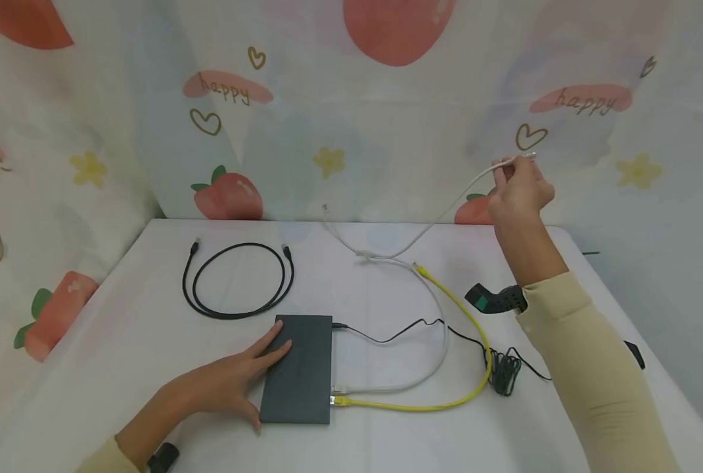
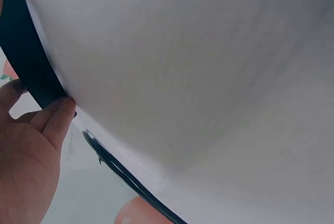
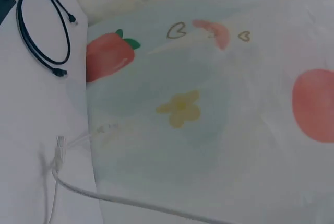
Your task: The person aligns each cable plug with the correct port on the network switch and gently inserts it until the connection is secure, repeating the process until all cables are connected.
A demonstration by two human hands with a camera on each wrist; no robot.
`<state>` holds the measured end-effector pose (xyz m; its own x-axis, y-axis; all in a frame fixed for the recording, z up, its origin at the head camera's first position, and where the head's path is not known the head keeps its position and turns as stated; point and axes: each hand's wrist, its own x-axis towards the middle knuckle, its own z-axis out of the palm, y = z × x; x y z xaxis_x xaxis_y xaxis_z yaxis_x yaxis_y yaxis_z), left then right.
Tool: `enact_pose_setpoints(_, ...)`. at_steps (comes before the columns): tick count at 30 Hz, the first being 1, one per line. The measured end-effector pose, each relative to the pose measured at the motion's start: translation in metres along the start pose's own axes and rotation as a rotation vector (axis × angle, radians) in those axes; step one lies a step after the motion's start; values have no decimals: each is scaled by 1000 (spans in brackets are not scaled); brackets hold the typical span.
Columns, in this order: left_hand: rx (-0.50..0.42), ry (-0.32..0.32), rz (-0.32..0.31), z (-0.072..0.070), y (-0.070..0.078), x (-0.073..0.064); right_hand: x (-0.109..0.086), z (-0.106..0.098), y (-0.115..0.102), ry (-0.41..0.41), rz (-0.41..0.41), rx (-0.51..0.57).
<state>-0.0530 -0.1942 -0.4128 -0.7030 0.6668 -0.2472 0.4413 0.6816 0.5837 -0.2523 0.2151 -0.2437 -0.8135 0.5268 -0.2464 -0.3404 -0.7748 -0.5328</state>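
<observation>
My right hand (image 1: 520, 187) is raised at the back right, pinching a white network cable (image 1: 428, 226) near its clear plug (image 1: 531, 156). The hand is out of the right wrist view, where the cable (image 3: 130, 201) crosses the bottom. My left hand (image 1: 227, 381) rests spread against the left side of a flat dark box (image 1: 298, 374). Two of its fingers lie on the top, and the thumb is at the front left corner. In the left wrist view its fingertips (image 2: 65, 105) touch the box's edge (image 2: 31, 57). White and yellow cables run from the box's right side.
A coiled black network cable (image 1: 242, 315) lies behind the box. The yellow cable (image 1: 484, 368) curves right, its other plug lying loose. A thin black power lead (image 1: 387, 338) leads to a bundled cord (image 1: 505, 374). Patterned cloth (image 1: 357, 118) hangs behind the white table (image 1: 121, 315).
</observation>
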Motion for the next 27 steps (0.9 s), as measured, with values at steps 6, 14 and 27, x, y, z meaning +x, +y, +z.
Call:
enact_pose_setpoints(6, -10, -26, 1, -3, 1, 1, 2, -22, 2, -33, 110, -159)
enact_pose_setpoints(14, -49, -52, -1, -6, 5, 0, -9, -26, 5, -77, 159, -101)
enact_pose_setpoints(27, -79, -43, -6, -2, 3, -1, -20, 0, -14, -96, 344, 318)
